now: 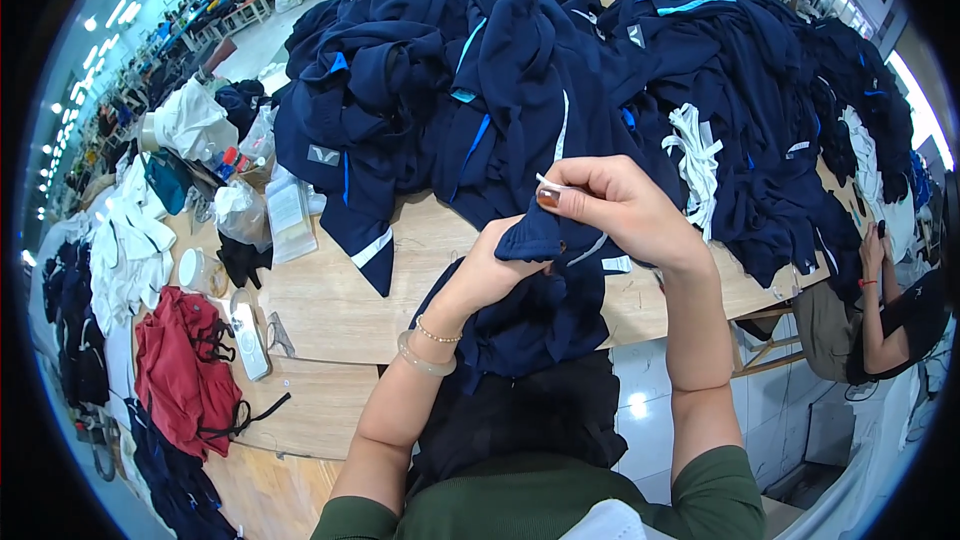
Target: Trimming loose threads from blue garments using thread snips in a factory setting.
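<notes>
In front of me my left hand [485, 265] is closed on a navy garment [560, 305], its gathered edge bunched over the fingers. The lower part of that garment hangs down to my lap and over the table's near edge. My right hand [635, 215] is pinched, thumb against forefinger, just above the left hand. A thin white strip, perhaps a cord end, pokes out at its fingertips; the rest of it is hidden. Cloth partly covers the left fingers.
Piled navy garments [400, 80] cover the table's far side, with white cords [693, 165] bundled among them. Leftward lie a red garment [185, 370], a phone [249, 340], a clear jar [200, 272] and plastic bags [240, 212]. Other people work beyond the pile and at right.
</notes>
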A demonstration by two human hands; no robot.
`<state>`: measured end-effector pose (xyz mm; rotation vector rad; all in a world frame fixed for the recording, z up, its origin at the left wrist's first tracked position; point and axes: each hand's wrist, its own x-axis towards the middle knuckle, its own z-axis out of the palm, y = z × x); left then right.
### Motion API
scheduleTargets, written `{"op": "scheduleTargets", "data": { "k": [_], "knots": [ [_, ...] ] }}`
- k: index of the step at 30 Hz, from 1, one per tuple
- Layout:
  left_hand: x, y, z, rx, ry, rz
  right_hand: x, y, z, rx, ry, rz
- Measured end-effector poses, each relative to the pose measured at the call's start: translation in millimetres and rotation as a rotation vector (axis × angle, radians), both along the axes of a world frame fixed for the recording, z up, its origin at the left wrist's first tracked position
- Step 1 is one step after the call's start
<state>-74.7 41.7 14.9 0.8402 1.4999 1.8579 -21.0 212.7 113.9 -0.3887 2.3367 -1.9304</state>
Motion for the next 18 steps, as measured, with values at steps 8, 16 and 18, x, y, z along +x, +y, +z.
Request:
{"op": "scheduleTargets", "data": {
  "k": [8, 16, 18],
  "knots": [
    [13.0, 9.6, 9.4, 0.059, 0.305, 0.146, -42.1, 8.2, 22.1, 0.246, 0.195, 0.088],
    [6.5, 12.2, -15.3, -0.141, 0.436, 0.278, -16.9, -48.8, 15.1, 0.746, 0.498, 0.173],
    [2.8, 4.4, -18.5, 0.156, 0.354, 0.283, 5.3, -63.9, 7.2, 0.808, 0.601, 0.118]
  ]
}}
